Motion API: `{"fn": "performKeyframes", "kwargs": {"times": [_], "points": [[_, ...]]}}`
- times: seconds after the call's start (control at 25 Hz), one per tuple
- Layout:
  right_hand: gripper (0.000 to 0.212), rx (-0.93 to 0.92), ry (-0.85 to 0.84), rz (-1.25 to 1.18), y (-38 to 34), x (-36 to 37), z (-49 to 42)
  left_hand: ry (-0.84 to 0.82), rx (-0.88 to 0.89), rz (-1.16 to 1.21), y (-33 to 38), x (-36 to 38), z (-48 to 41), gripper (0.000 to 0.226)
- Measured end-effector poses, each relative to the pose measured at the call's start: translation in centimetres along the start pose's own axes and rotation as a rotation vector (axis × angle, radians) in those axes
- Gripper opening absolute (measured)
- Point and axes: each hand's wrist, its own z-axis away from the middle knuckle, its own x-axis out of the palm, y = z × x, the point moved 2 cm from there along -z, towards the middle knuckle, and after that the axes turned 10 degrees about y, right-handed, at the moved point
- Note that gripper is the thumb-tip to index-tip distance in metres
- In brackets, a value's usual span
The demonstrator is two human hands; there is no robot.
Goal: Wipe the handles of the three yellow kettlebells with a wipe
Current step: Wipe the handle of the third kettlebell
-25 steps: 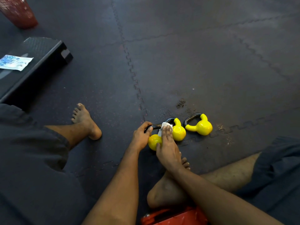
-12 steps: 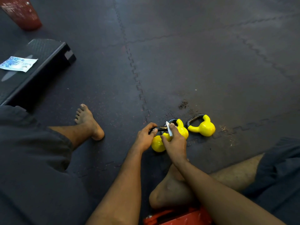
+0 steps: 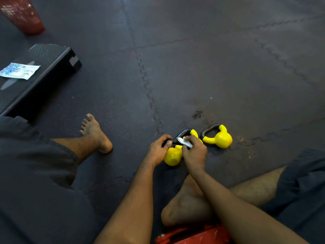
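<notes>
Up in the far left corner a red basket (image 3: 22, 14) is standing on the dark floor mat (image 3: 211, 67), and whether it is holding anything cannot be told. Nearer, a black step (image 3: 52, 71) is carrying a flat blue-and-white packet (image 3: 17, 70) on its top. The mat's toothed seams are running across the floor, and a wide stretch of it is lying open beyond the three yellow weights, which are sitting in a row just in front of the person's folded legs. The right kettlebell (image 3: 219, 139) is lying on its side, apart from both hands. The middle kettlebell (image 3: 193, 133) is showing only partly behind the right hand (image 3: 195, 154). The near kettlebell (image 3: 172, 156) is lying between the hands: the left hand (image 3: 158, 152) is gripping its black handle (image 3: 173, 142) with curled fingers, while the right hand is pinching a white wipe (image 3: 184, 142) against that handle. A bare foot (image 3: 95, 134) is resting on the mat to the left.
</notes>
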Motion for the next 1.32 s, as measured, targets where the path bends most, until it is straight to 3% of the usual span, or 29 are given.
{"fn": "performKeyframes", "kwargs": {"times": [0.12,0.32,0.48,0.8,1.04,1.32], "points": [[0.024,0.232,-0.042,-0.140,-0.5,-0.8,-1.9,0.001,0.001,-0.002,0.0,0.2,-0.1,0.013],[0.016,0.496,-0.299,-0.292,1.0,-1.3,-6.5,0.007,-0.005,0.000,-0.1,0.2,-0.3,0.013],[0.018,0.672,-0.307,-0.412,1.5,-1.8,-7.5,-0.006,-0.008,-0.004,0.3,0.3,-0.3,0.014],[0.034,0.498,-0.334,-0.316,1.2,-1.1,-6.3,-0.019,-0.004,-0.016,0.7,0.4,0.0,0.017],[0.016,0.460,-0.426,-0.278,0.7,-1.6,-6.9,0.005,0.021,-0.060,0.9,0.5,-0.3,0.012],[0.026,0.427,-0.369,-0.270,0.7,-2.3,-7.8,0.197,-0.071,-0.005,-0.3,0.0,-0.6,0.007]]}}
